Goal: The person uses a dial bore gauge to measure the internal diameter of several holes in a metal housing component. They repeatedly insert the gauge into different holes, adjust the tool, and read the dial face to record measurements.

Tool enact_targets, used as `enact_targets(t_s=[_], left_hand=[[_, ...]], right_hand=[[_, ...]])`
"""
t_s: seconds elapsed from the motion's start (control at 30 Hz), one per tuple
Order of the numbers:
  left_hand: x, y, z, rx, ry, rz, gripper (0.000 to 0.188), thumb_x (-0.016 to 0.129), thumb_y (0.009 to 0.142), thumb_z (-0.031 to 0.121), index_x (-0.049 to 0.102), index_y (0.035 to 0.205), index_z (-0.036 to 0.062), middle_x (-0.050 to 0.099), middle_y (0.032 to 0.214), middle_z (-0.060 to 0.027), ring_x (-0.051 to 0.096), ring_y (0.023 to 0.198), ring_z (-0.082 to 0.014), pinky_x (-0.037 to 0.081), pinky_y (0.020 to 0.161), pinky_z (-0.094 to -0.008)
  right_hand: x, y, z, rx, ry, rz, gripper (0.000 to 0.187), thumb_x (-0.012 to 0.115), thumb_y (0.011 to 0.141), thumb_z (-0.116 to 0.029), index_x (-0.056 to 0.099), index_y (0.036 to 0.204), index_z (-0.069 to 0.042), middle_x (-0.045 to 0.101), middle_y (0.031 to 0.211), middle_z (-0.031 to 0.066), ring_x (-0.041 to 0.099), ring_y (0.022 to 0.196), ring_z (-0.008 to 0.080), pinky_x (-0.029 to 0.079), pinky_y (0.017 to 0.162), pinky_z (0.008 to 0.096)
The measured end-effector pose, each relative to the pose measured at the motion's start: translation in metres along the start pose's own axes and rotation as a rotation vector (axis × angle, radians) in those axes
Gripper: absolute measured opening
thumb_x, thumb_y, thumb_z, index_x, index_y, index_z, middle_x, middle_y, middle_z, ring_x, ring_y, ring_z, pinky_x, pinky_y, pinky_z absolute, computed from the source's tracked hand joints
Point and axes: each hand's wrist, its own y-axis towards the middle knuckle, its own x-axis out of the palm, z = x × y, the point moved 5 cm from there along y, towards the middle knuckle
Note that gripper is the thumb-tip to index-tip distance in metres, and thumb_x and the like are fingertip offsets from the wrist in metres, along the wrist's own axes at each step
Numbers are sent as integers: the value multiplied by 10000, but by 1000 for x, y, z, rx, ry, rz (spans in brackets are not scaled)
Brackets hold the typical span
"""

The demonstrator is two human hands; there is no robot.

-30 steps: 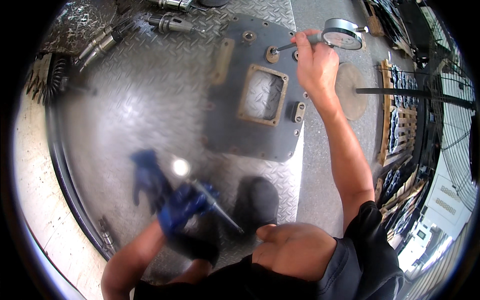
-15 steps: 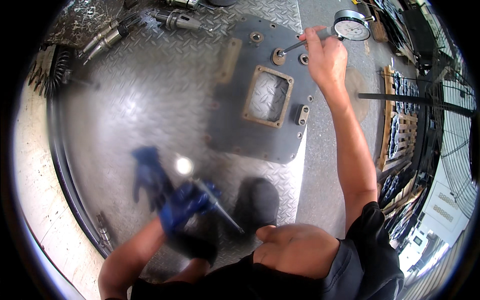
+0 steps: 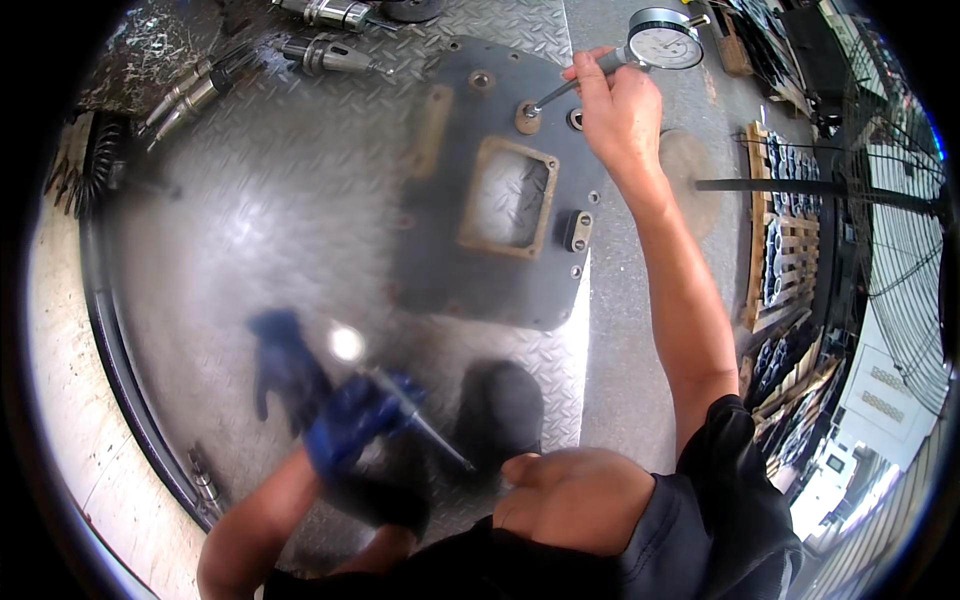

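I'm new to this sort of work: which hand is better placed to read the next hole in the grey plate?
Probably the right hand: it holds the dial gauge, its stem in a hole of the grey plate. The gloved left hand is down near the body, holding a thin tool.

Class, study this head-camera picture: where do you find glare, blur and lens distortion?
Head view: a bright glare spot sits on the diamond-plate floor and a small one beside the gloved left hand, which is blurred; the right hand holding the dial gauge is sharp; fisheye bending curves the floor's edge and pallets near the rim.
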Motion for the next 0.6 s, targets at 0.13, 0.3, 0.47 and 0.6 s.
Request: enact_targets(t_s=[0.13,0.3,0.47,0.6], left_hand=[[2,0,3,-38,12,35,305,572,1087,147,569,1373,39,725,1256,-142,667,908,-135,521,717,-246],[1,-1,2,-49,2,43,317,579,1083,161,566,1374,34,726,1253,-142,670,908,-139,524,720,-247],[4,-2,6,-58,-5,50,328,588,1079,175,566,1374,35,727,1256,-138,671,910,-140,523,721,-249],[5,-1,9,-51,35,43,330,594,1075,180,568,1373,41,729,1259,-132,670,913,-135,518,719,-244]], right_hand=[[0,-3,0,-25,-18,22,366,623,1051,-372,789,954,-60,702,712,71,641,635,160,498,628,342],[-1,-11,-7,-45,-30,54,356,619,1050,-370,784,967,-66,698,665,84,659,626,187,500,646,366],[-1,-10,-7,-31,-21,35,346,618,1047,-359,783,971,-65,713,690,90,671,629,205,509,653,374],[-1,-5,-5,-42,-27,39,351,621,1042,-356,786,946,-62,711,689,91,669,625,207,510,649,372]])
